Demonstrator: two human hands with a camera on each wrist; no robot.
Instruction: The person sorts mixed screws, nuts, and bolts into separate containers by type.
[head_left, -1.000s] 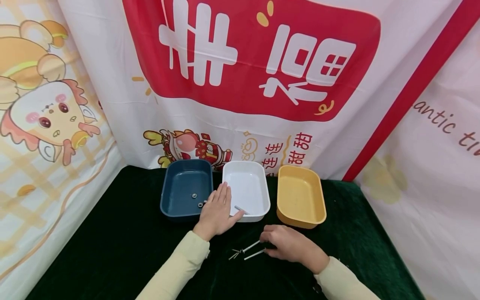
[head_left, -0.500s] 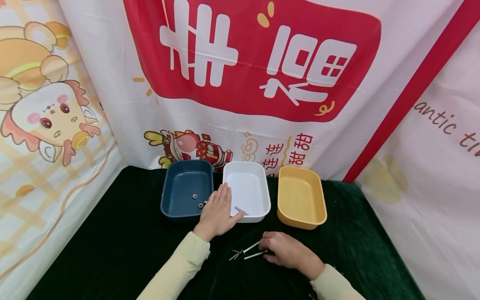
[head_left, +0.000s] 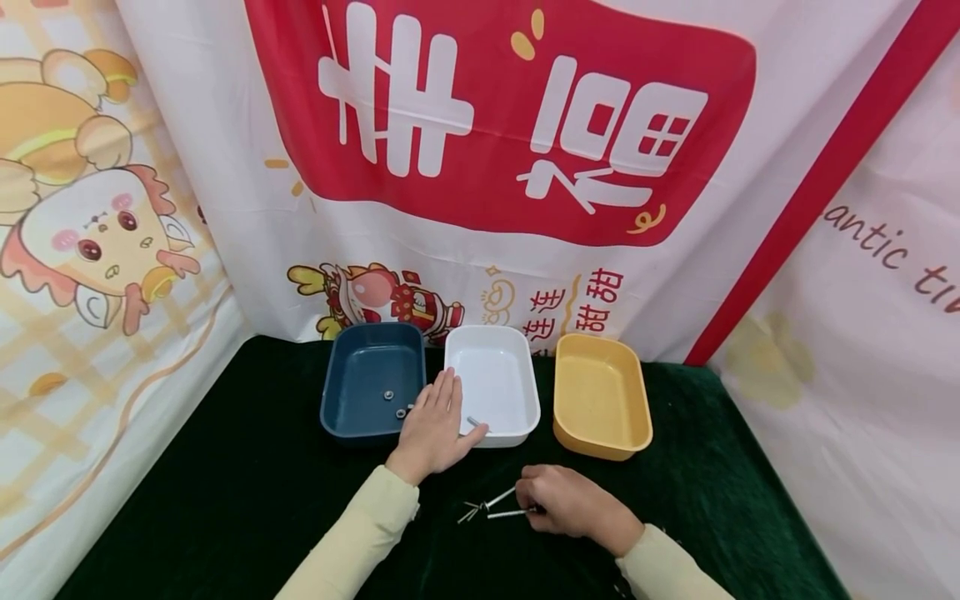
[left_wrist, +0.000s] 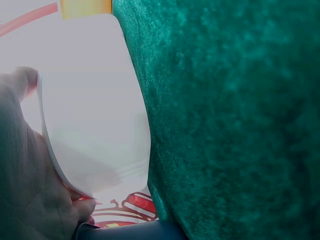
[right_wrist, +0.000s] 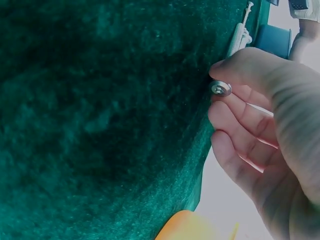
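Note:
My left hand (head_left: 431, 429) lies with straight fingers over the left rim of the white tray (head_left: 506, 367); a short metal piece (head_left: 474, 422) shows inside by its thumb. Low over the green cloth, my right hand (head_left: 570, 504) pinches a long screw (head_left: 506, 513) between thumb and forefinger. Its round recessed head (right_wrist: 220, 89) faces the right wrist camera. A second long screw (head_left: 499, 498) lies beside it, its right end by the right fingertips. Several thin small screws (head_left: 469, 511) lie crossed at the left ends of the long ones.
Left of the white tray stands a blue tray (head_left: 356, 429) with several nuts (head_left: 388, 395) in it. A yellow tray (head_left: 603, 446) stands to the right. Dark green cloth (head_left: 247, 500) covers the table, and printed curtains (head_left: 420, 242) hang behind and at the sides.
The right hand has shifted slightly toward the person, and the pinched screw lies more level than before. The left hand stays in place on the white tray.

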